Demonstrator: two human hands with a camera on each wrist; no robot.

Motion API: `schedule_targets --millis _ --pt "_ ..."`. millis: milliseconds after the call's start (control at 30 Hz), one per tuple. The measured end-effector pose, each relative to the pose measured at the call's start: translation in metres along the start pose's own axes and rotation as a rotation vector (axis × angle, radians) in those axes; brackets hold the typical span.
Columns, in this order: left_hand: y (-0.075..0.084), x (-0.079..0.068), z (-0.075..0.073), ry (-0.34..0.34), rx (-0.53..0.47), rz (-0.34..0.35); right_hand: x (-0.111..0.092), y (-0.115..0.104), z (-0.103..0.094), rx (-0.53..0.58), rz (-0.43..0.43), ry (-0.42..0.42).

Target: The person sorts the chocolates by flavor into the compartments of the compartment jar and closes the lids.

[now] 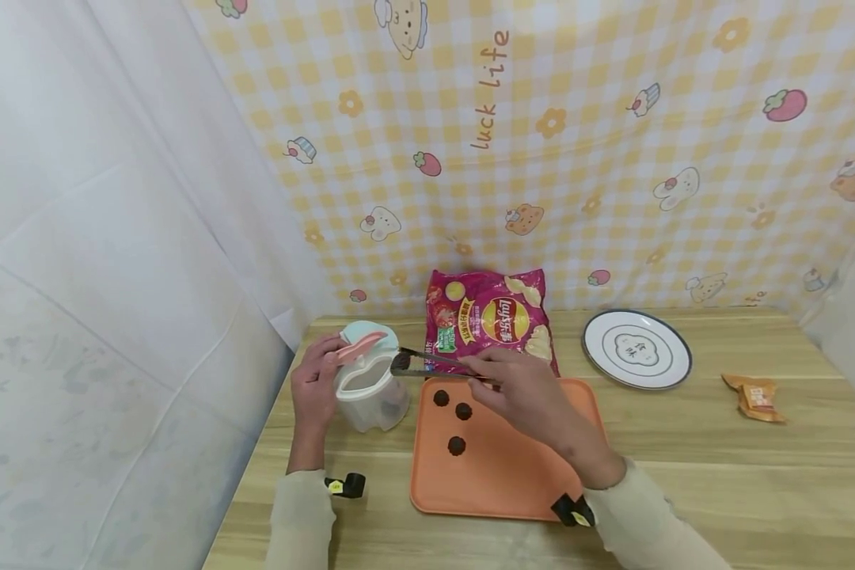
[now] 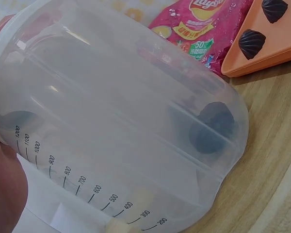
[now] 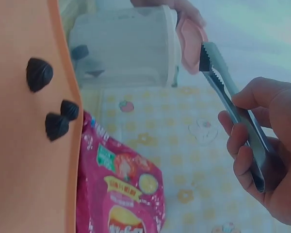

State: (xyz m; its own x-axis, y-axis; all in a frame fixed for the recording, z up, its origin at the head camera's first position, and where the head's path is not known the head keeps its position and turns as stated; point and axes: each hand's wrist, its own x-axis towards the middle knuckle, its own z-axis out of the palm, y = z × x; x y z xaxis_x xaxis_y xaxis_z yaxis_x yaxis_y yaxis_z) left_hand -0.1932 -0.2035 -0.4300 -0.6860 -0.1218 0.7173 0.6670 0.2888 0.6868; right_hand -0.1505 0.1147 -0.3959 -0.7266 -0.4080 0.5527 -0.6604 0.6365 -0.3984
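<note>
My right hand (image 1: 523,392) grips metal tongs (image 3: 228,92), whose serrated tips pinch a dark chocolate piece (image 1: 400,362) above the rim of a clear plastic container (image 1: 374,404). At the container's left side, my left hand (image 1: 315,388) holds its raised pink flap lid (image 1: 361,347). A pale blue lid part (image 1: 370,332) shows behind that flap. Through the cloudy wall in the left wrist view, a dark lump (image 2: 212,127) lies at the container's bottom. Three ridged chocolates, one of them a front chocolate (image 1: 457,446), sit on the orange tray (image 1: 513,475).
Behind the tray lies a magenta chip bag (image 1: 492,317), against the checkered cloth (image 1: 577,158). A white plate with a blue rim (image 1: 673,356) stands to the right. Farther right is a small orange packet (image 1: 758,398) on the wooden table (image 1: 684,459).
</note>
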Motion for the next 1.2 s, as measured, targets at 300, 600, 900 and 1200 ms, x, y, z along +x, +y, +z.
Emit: schedule_targets --millis 300,600,900,1200 --pt "0.0 0.0 0.001 -0.002 0.009 0.009 0.015 -0.021 0.023 0.013 0.045 -0.033" --pt "-0.001 0.0 0.0 -0.001 0.02 -0.014 0.014 -0.028 0.037 -0.066 0.064 -0.049" --pt "-0.013 -0.002 -0.001 0.004 0.037 -0.028 0.013 -0.029 0.037 -0.073 0.083 -0.056" --pt "0.0 0.001 0.001 0.003 0.005 0.014 0.013 -0.028 0.037 -0.089 0.055 -0.03"
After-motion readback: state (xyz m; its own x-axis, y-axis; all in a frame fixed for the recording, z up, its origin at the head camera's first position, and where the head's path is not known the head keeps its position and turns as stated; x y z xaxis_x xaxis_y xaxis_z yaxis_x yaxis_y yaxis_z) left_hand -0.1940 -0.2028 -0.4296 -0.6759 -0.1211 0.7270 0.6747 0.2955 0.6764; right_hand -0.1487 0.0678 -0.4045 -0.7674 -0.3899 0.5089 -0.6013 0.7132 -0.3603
